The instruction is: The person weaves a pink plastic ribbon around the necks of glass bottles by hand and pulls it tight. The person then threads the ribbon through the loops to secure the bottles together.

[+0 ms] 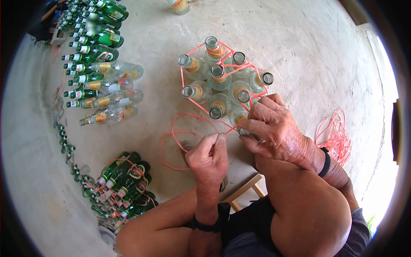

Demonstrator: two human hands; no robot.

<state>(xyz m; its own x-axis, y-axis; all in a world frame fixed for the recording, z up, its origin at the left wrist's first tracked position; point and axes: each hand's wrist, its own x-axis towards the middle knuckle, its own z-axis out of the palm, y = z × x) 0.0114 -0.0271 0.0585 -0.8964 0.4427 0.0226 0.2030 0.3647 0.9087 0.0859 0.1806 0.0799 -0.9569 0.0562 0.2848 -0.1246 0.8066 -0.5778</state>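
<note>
A cluster of clear glass bottles point(219, 81) stands upright on the floor, with pink plastic string point(198, 106) running around and between the necks. My left hand point(208, 159) is closed in a pinch on the string, just in front of the cluster. From there a short taut length leads to my right hand point(274, 124), whose curled fingers hold the string at the cluster's near right corner. That hand partly hides the nearest bottles. Loose loops of the same string point(173, 128) hang to the left of my left hand.
Rows of green bottles point(102, 53) and clear bottles point(113, 98) lie at the left. A string-tied bundle of green bottles point(128, 180) is at lower left. A pile of pink string point(336, 139) lies at right. A wooden stool point(246, 188) shows between my legs.
</note>
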